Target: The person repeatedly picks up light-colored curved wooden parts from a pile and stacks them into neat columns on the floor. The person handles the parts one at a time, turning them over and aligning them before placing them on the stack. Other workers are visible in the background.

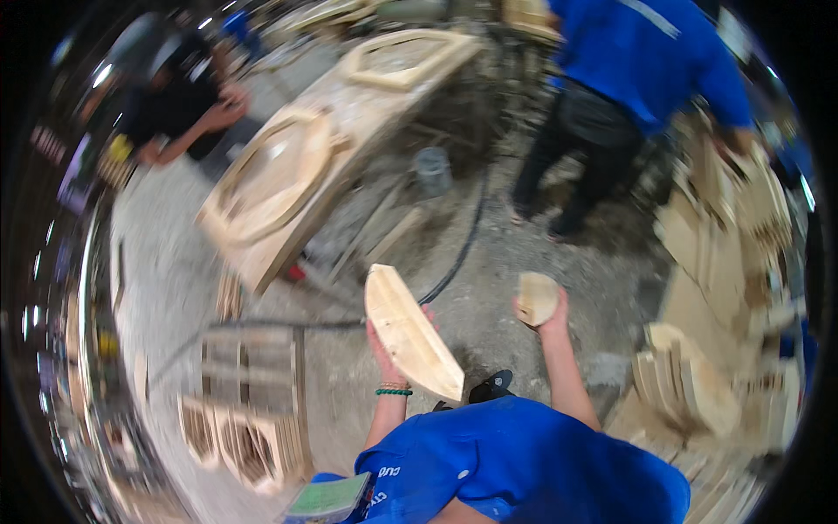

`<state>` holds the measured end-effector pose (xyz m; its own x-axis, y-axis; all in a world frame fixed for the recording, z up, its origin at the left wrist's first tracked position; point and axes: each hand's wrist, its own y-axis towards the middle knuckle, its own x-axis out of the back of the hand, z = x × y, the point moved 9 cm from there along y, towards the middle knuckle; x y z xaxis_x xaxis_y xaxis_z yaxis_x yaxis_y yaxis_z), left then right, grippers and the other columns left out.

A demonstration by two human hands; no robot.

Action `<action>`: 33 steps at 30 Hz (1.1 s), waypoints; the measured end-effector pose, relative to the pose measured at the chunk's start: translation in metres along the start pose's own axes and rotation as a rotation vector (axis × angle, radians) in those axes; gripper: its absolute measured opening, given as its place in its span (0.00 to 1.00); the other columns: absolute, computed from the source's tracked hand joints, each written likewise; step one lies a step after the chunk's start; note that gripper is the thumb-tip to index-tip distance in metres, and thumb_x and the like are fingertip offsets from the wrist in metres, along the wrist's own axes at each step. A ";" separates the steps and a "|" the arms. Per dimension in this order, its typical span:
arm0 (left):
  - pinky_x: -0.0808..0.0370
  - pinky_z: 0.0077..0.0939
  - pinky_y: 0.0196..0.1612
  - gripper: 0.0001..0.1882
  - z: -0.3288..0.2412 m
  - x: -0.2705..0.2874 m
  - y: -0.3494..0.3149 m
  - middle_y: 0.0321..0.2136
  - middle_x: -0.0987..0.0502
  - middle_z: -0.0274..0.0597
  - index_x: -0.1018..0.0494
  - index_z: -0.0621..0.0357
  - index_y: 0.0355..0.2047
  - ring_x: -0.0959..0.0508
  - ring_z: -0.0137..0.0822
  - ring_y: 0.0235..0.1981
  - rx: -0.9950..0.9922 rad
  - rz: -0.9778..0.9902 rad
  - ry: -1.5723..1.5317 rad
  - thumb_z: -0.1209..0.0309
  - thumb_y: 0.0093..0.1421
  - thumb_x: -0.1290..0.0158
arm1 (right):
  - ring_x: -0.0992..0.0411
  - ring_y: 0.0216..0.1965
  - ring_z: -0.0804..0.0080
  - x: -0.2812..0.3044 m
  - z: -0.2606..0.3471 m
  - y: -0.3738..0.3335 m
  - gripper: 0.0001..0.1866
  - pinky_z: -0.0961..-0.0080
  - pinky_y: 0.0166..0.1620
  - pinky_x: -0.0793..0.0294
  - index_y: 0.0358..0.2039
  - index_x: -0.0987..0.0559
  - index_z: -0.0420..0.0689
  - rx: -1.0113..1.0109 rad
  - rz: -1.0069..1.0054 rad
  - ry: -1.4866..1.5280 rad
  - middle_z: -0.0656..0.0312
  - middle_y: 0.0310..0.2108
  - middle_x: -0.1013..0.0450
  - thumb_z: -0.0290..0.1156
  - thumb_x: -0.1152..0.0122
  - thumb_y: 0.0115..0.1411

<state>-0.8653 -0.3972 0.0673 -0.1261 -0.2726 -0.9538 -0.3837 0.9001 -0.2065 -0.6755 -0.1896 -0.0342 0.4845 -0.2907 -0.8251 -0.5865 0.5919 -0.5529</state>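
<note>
My left hand (381, 342) grips a long curved piece of pale wood (408, 330) that runs from above the hand down toward my blue shirt. A beaded bracelet circles that wrist. My right hand (550, 319) holds a second, shorter wooden piece (536, 298) seen end-on, raised to about the same height. Both pieces hang over a dusty concrete floor (489, 297).
A workbench (288, 236) at upper left carries round-edged wooden frames (275, 175). A person in blue (628, 79) stands ahead at the right, another person in black (179, 105) at far left. Stacks of cut wood pieces (690, 384) rise at right; wooden frames (244, 437) lean at lower left. A black cable (467, 244) crosses the floor.
</note>
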 end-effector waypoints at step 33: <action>0.28 0.34 0.50 0.31 0.204 -0.077 0.250 0.47 0.27 0.43 0.37 0.56 0.56 0.26 0.38 0.46 0.830 0.213 0.694 0.47 0.61 0.56 | 0.33 0.51 0.72 -0.113 0.070 -0.021 0.34 0.76 0.51 0.33 0.58 0.37 0.39 0.820 -0.364 -0.810 0.56 0.52 0.32 0.47 0.42 0.58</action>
<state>-0.7645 -0.0819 0.0440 -0.7031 0.0175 -0.7109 0.4080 0.8287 -0.3831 -0.6727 -0.1161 0.0787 0.9741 -0.1578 -0.1620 0.1127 0.9598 -0.2570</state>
